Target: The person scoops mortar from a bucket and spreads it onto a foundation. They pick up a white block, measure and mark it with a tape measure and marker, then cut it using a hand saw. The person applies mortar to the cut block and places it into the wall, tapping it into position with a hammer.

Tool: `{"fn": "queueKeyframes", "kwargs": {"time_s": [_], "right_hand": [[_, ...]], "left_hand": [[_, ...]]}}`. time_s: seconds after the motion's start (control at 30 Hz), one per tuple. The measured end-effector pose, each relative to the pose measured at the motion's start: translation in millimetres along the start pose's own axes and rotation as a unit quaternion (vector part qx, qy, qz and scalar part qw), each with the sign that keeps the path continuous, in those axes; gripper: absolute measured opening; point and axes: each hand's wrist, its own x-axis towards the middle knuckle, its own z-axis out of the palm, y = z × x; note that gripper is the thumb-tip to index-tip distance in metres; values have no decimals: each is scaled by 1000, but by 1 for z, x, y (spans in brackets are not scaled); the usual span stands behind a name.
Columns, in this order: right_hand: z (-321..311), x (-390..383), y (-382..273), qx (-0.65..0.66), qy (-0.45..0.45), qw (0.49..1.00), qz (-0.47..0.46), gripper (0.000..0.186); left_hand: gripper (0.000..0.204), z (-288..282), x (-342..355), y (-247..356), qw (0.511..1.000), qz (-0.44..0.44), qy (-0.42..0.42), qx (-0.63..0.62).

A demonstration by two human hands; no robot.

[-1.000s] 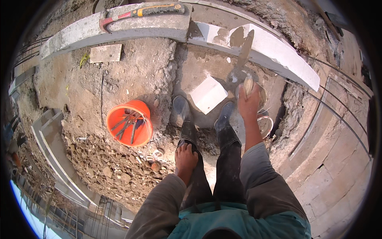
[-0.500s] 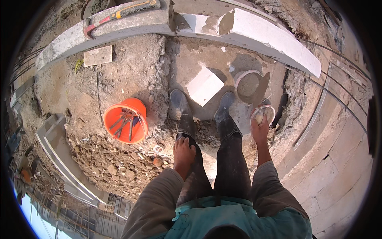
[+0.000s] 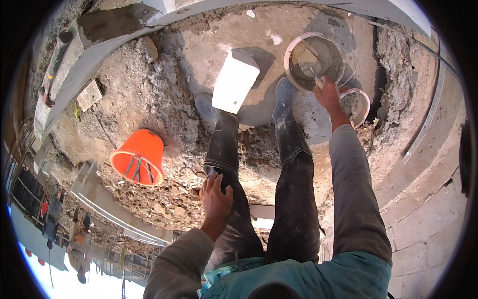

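My right hand (image 3: 327, 96) is wrapped round the handle of a trowel (image 3: 309, 69). The trowel's blade lies in the grey wet mortar (image 3: 326, 57) inside a round pale bucket (image 3: 288, 62), and part of the blade is covered. Just nearer to me, beside my right wrist, stands a smaller pale bucket (image 3: 367, 103) with some grey residue in it. My left hand (image 3: 217, 197) rests on my left knee with its fingers apart and holds nothing. A white block (image 3: 233, 82) stands between my boots.
An orange bucket (image 3: 144, 147) with several metal rods leans at the left, near loose rubble (image 3: 164, 202). A hammer (image 3: 56, 62) lies on a concrete ledge at the far left. Pale blocks (image 3: 219, 11) form a low curved wall ahead. Broken ground edges the slab at the right.
My right hand has moved from the smaller bucket forward to the larger one, and the trowel's blade has gone into the mortar. The view has shifted; my left hand stays on the knee.
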Motion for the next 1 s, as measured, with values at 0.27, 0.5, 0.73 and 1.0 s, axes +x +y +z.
{"fn": "queueKeyframes", "kwargs": {"time_s": [0.27, 0.5, 0.73, 1.0], "right_hand": [[-55, -130, -58, 219, 19, 969, -115, 43], [-77, -83, -290, 478, -159, 855, -120, 40], [-60, -37, -364, 571, -106, 814, 8, 33], [-70, 44, -384, 367, -60, 928, -3, 31]], "left_hand": [[48, -3, 3, 3, 1000, -15, 5, 5], [50, -15, 8, -4, 999, -22, -6, -46], [49, -22, 8, -27, 994, -31, 7, -104], [46, -28, 12, -36, 988, -17, 16, -153]]}}
